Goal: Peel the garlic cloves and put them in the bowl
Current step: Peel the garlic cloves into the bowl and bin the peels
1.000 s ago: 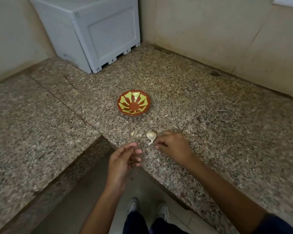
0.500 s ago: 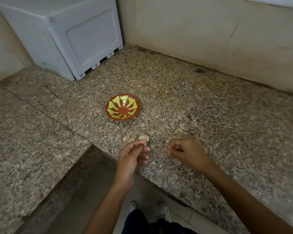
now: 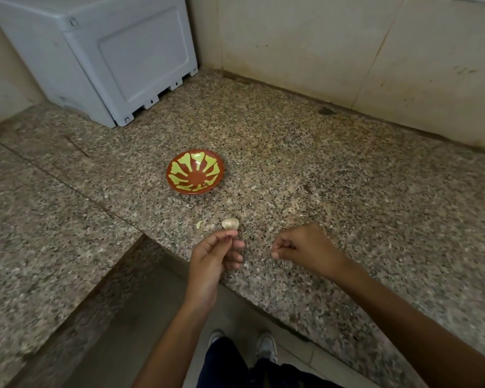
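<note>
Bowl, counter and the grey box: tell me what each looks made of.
Bowl: probably glazed ceramic or glossy plastic; its red and yellow-green inside shines. Counter: polished speckled stone, likely granite, with seams between slabs. Grey box: moulded plastic, matte, with a pressed panel and slotted feet.

A home kitchen: speckled granite countertop [image 3: 305, 175] in a tiled corner, with a painted bowl [image 3: 195, 175].
</note>
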